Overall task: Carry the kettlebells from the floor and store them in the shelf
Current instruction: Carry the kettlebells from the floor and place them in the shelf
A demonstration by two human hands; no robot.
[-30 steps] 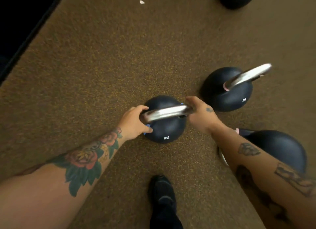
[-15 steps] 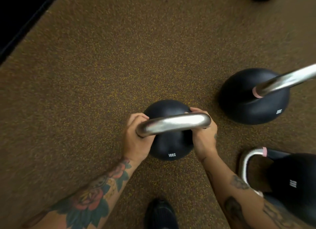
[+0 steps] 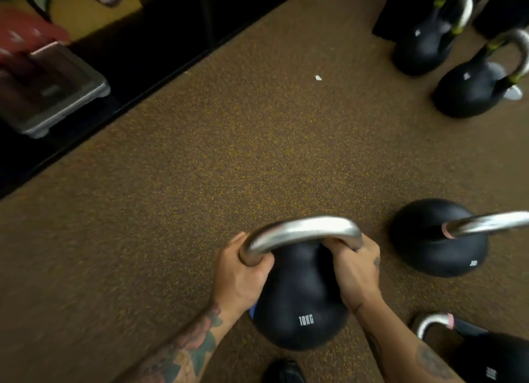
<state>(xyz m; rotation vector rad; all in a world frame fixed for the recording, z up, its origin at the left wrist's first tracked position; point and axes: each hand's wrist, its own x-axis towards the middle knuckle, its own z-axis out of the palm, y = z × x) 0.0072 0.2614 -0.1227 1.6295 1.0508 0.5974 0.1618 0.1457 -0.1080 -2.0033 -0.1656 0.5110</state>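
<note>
Head view, looking down at the floor.

Item 1: black kettlebell (image 3: 297,311) marked "10KG" in white, with a bare steel handle (image 3: 303,232) arching over the top. Position: lower centre of the frame, over the speckled brown rubber floor (image 3: 200,182); whether its base touches the floor cannot be told. A small patch of blue shows at its left edge beside the wrist.

Item 2: left hand (image 3: 240,271), forearm tattooed. The fingers are wrapped closed around the left end of the steel handle.

Item 3: right hand (image 3: 355,271), forearm tattooed. The fingers are closed around the right end of the same handle, so both hands grip the one kettlebell.

Item 4: second kettlebell (image 3: 438,239), black, steel handle with a pink band, standing on the floor just to the right of the held one, apart from it.

Item 5: third kettlebell (image 3: 492,357), black, pink-banded handle, at the lower right corner, partly cut off by the frame edge.

Item 6: two further kettlebells, upper right, black with yellow-green bands on their handles: one farther back (image 3: 426,42), one nearer (image 3: 472,88), close beside each other.

Item 7: dark shelf unit (image 3: 160,39) running along the upper left, its base edge meeting the floor on a diagonal. Contents blurred; a grey-rimmed flat object (image 3: 57,96) sits low in it.

Item 8: black shoe (image 3: 283,371), bottom edge, below the held kettlebell.

Item 9: small white scrap (image 3: 318,78) on the floor, upper middle.
</note>
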